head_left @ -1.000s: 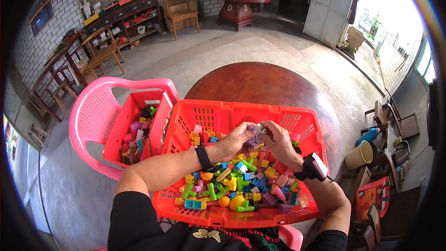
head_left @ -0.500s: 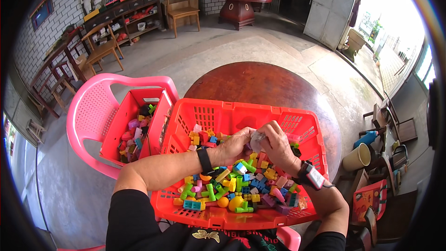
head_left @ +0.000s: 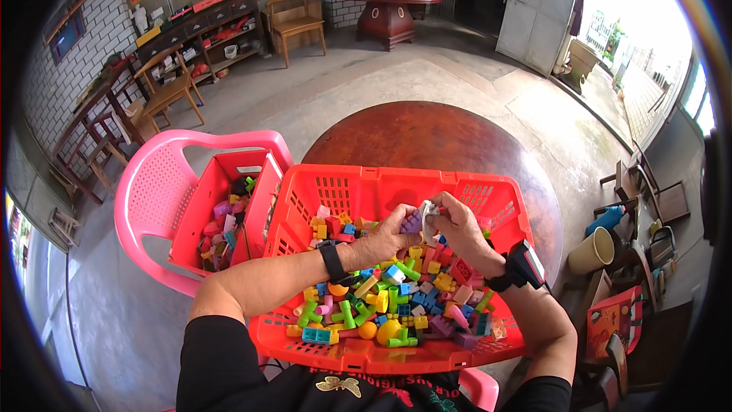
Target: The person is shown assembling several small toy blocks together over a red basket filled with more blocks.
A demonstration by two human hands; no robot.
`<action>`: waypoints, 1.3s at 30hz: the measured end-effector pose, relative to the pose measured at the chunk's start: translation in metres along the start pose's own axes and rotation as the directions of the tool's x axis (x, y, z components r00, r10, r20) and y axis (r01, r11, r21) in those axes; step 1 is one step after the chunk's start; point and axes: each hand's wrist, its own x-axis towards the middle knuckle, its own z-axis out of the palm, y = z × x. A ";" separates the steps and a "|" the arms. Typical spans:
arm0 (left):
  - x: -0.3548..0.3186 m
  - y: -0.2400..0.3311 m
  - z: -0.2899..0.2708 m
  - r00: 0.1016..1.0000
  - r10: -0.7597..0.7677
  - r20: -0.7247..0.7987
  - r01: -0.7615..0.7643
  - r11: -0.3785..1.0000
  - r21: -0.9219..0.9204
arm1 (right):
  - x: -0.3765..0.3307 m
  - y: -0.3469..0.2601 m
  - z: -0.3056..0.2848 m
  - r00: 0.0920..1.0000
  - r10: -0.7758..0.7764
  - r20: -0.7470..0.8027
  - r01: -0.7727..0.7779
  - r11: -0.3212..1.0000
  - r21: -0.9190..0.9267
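Note:
Above a red plastic basket (head_left: 313, 356) filled with colourful toy building blocks (head_left: 408, 297), my two hands are close together. My left hand (head_left: 386, 238) is closed on a purple building block (head_left: 412, 223). A crumpled whitish cloth (head_left: 428, 217) is pinched in the fingers of my right hand (head_left: 460, 229), right beside the purple block. Whether the cloth touches the block is hard to make out. Green tube pieces, yellow balls and blue, pink and yellow blocks lie loose beneath my hands.
The basket rests at the near side of a round brown table (head_left: 404, 133). To the left, a red box (head_left: 263, 202) of more blocks sits on a pink plastic chair (head_left: 156, 183). A cream bucket (head_left: 591, 250) and small wooden stools stand on the right.
My hands have drawn slightly apart. The purple block, mostly covered before, now shows in my left hand, and the cloth has shifted right with my right hand.

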 end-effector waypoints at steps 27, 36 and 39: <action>0.005 -0.015 0.004 0.994 0.105 -0.037 -0.097 0.982 0.160 | -0.010 -0.016 0.017 0.994 0.059 0.095 -0.053 0.997 -0.065; -0.004 0.010 0.004 0.995 0.080 -0.059 -0.053 0.929 0.366 | -0.014 -0.014 0.021 0.922 -0.359 0.147 0.387 0.835 -0.391; -0.003 -0.005 0.005 0.987 0.160 -0.018 -0.142 0.916 0.376 | -0.012 -0.010 0.022 0.943 -0.304 0.133 0.332 0.848 -0.413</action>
